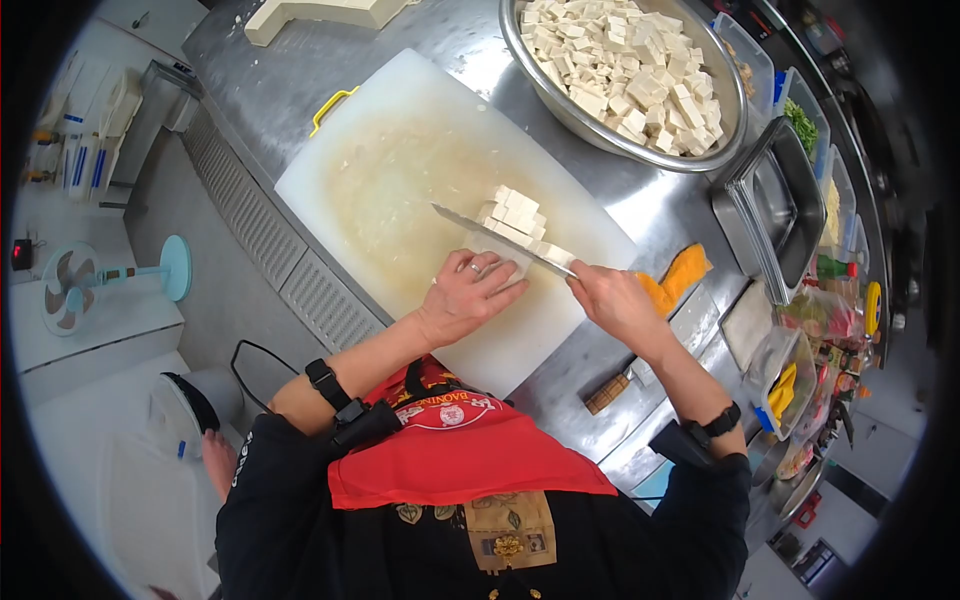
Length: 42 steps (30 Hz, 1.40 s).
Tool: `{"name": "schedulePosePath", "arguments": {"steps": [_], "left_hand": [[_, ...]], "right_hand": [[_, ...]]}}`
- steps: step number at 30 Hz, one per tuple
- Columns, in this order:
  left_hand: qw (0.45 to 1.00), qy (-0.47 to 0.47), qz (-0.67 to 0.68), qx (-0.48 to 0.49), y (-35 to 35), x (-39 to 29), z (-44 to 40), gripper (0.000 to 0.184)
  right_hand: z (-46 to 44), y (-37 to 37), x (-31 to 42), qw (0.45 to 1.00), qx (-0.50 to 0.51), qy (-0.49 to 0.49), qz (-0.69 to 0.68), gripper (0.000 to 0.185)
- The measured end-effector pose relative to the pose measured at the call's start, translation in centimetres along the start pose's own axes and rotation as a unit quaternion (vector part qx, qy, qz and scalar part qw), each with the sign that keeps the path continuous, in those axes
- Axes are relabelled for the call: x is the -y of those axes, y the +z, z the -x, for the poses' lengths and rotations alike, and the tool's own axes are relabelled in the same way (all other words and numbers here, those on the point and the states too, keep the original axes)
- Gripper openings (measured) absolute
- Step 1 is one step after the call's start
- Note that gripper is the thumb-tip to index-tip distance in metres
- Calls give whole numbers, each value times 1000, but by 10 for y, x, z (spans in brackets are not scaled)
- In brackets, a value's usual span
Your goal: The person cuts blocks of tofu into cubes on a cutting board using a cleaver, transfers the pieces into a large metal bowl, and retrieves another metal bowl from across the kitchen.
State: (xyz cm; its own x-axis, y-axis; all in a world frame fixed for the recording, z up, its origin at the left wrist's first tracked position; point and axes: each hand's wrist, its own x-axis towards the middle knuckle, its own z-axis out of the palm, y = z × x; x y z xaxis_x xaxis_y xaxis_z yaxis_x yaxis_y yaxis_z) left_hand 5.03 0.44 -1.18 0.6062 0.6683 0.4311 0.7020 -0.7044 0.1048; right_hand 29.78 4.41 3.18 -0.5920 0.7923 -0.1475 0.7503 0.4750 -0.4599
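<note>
Bright scene; glare on steel counter (665, 205); fisheye-bent edges, black corners; far right seemingly soft.

Stl tbl (300, 80): 1 wht board (390, 180), 1 lg bowl (548, 98), 1 orng cloth (685, 270), stacked pans (775, 200), wht slab (330, 12).

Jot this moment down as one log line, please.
left hand: beside knife | right hand: holding knife | knife: alongside cut white cubes on cutting board | metal bowl: heaped with similar cubes
</note>
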Motion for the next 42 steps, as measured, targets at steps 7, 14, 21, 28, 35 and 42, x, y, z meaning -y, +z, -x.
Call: {"name": "schedulePosePath", "arguments": {"steps": [7,14,21,28,35,42], "left_hand": [[1000,-14,0,5,-4,-6,20,43],[1000,-14,-1,6,-1,-6,22,44],[1000,-8,-25,-4,-4,-4,17,41],[1000,-22,-2,-8,-2,-8,17,44],[1000,-24,-11,-2,1,-7,20,46],[1000,-25,7,2,1,-7,20,43]], "right_hand": [[-8,14,-5,999,20,25,4,13],[0,-7,4,1000,14,23,10,15],[14,-36,12,1000,-27,-3,-1,15],[24,-47,25,999,-49,-13,-3,15],[29,-39,26,999,-24,-6,20,15],[21,-22,20,1000,10,-7,16,15]]}}
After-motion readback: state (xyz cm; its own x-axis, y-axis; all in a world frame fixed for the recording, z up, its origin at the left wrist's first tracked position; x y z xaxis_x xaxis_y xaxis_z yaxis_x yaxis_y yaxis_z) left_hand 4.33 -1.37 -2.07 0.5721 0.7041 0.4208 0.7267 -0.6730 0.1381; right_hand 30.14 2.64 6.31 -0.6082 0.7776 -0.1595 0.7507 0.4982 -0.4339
